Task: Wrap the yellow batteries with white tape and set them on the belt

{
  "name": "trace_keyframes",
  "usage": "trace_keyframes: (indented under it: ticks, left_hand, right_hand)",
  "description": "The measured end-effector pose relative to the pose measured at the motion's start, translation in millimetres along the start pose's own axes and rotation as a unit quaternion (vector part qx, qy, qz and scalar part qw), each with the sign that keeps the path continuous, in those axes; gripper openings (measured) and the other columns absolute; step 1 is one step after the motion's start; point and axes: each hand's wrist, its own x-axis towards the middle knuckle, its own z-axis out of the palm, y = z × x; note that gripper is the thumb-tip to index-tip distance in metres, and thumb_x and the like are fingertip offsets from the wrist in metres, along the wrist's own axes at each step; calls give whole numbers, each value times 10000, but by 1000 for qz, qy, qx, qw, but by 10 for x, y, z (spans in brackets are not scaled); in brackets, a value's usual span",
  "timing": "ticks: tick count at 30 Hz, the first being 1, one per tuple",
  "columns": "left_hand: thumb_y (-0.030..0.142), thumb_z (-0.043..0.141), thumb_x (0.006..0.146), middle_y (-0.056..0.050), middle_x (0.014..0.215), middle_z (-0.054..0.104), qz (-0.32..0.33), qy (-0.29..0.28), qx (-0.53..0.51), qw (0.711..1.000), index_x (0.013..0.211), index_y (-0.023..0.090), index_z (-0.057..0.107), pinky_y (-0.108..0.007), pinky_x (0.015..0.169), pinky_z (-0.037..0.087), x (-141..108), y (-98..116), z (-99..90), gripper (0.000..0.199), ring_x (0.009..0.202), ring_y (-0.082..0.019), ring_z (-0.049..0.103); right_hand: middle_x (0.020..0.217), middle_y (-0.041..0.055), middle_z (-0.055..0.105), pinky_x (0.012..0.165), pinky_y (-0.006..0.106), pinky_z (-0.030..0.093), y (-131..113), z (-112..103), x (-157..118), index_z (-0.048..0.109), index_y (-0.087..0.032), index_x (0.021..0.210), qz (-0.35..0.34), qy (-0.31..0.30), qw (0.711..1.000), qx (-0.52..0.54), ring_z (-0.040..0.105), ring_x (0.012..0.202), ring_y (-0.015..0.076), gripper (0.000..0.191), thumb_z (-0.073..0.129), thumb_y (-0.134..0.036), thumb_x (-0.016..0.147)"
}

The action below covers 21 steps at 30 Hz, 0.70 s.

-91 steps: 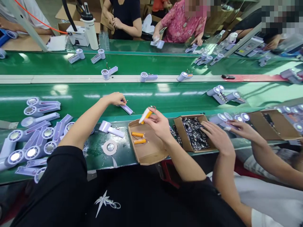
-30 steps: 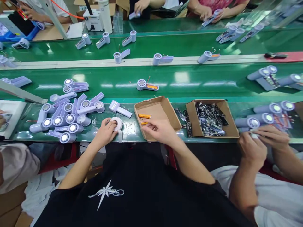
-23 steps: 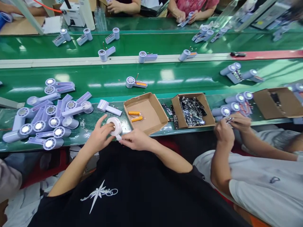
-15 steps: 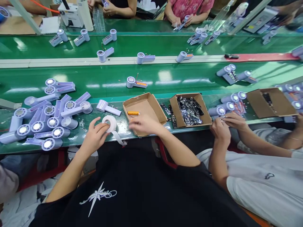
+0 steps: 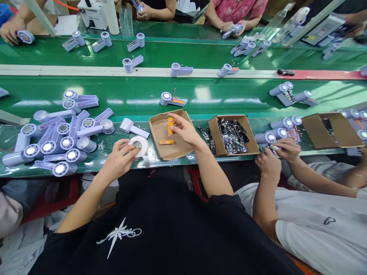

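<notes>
Orange battery (image 5: 170, 125), long axis vertical in view

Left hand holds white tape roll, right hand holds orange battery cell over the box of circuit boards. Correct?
Not quite. Head view: the orange battery cell in the right hand is over the shallow cardboard box; the box of circuit boards is further right. The left hand does hold the white tape roll.

Open belt (image 5: 132, 89) surrounds the lone fan (image 5: 165, 98); loose boards (image 5: 211, 140) obstruct the gap between boxes (image 5: 213, 130).
</notes>
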Motion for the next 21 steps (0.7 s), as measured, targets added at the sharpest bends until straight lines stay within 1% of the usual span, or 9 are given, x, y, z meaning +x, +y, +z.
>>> trace_keyframes:
  ticks: [3, 5, 7, 10, 12, 14, 17, 19, 21]
  left_hand:
    - [106, 649, 974, -102, 1145, 782, 16, 3, 2, 1000, 1328, 290, 726, -611, 1130, 588, 37, 15, 11, 406, 1335, -362, 596]
    - [83, 641, 969, -97, 1160, 786, 31, -9, 1, 999, 1360, 300, 716, -595, 1129, 599, 66, 49, 20, 454, 1348, -360, 596]
    - [42, 629, 953, -83, 1191, 792, 41, -33, -2, 999, 1399, 324, 703, -581, 1143, 600, 88, 86, 20, 532, 1364, -352, 598]
    - [-25, 624, 901, -65, 1268, 792, 45, -76, -4, 996, 1462, 366, 682, -562, 1165, 600, 106, 123, 1, 686, 1403, -349, 595]
    - [-44, 634, 876, -61, 1310, 786, 49, -93, -9, 994, 1490, 389, 673, -541, 1164, 610, 116, 131, -20, 752, 1423, -345, 598]
    - [-36, 635, 890, -59, 1322, 785, 61, -102, -13, 993, 1498, 391, 676, -517, 1161, 617, 131, 130, -49, 745, 1426, -333, 609]
    - [-15, 597, 948, -51, 1310, 792, 95, -111, 4, 989, 1490, 378, 690, -479, 1145, 625, 157, 116, -103, 676, 1416, -313, 626]
    - [-7, 583, 970, -46, 1310, 795, 111, -111, 8, 988, 1490, 376, 692, -458, 1116, 637, 173, 102, -138, 655, 1417, -307, 627]
    - [7, 597, 982, -45, 1306, 799, 107, -104, 0, 989, 1492, 382, 691, -443, 1088, 645, 183, 92, -162, 641, 1412, -301, 630]
  right_hand:
    - [1212, 89, 782, 916, 387, 669, -34, 109, -170, 517, -245, 1610, 41, -31, 986, 161, 776, 952, 206, 757, 752, -448, 919]
    - [1196, 83, 798, 920, 372, 671, -114, 221, -295, 566, -259, 1572, 37, -40, 981, 186, 785, 965, 205, 804, 859, -490, 860]
    - [1205, 88, 815, 991, 389, 658, -220, 317, -410, 621, -260, 1534, 28, -55, 984, 165, 797, 1057, 222, 769, 893, -487, 852]
    - [1248, 82, 826, 1126, 426, 609, -370, 400, -518, 688, -254, 1487, -1, -81, 990, 113, 774, 1224, 247, 658, 867, -436, 881]
    - [1264, 67, 827, 1142, 414, 603, -437, 417, -539, 713, -253, 1467, -24, -104, 991, 84, 767, 1247, 244, 603, 837, -400, 895]
    - [1263, 57, 828, 1117, 387, 614, -476, 405, -532, 723, -252, 1457, -31, -124, 990, 59, 770, 1231, 234, 564, 802, -378, 913]
    - [1304, 58, 820, 1083, 369, 621, -493, 357, -503, 720, -247, 1460, -11, -162, 986, 31, 773, 1220, 231, 559, 783, -346, 914]
    - [1346, 69, 807, 1087, 378, 615, -485, 333, -492, 712, -237, 1459, 4, -187, 982, 33, 774, 1225, 237, 575, 798, -335, 899]
    - [1351, 79, 806, 1117, 388, 598, -468, 343, -499, 698, -227, 1458, 7, -184, 981, 60, 769, 1241, 240, 594, 819, -347, 888]
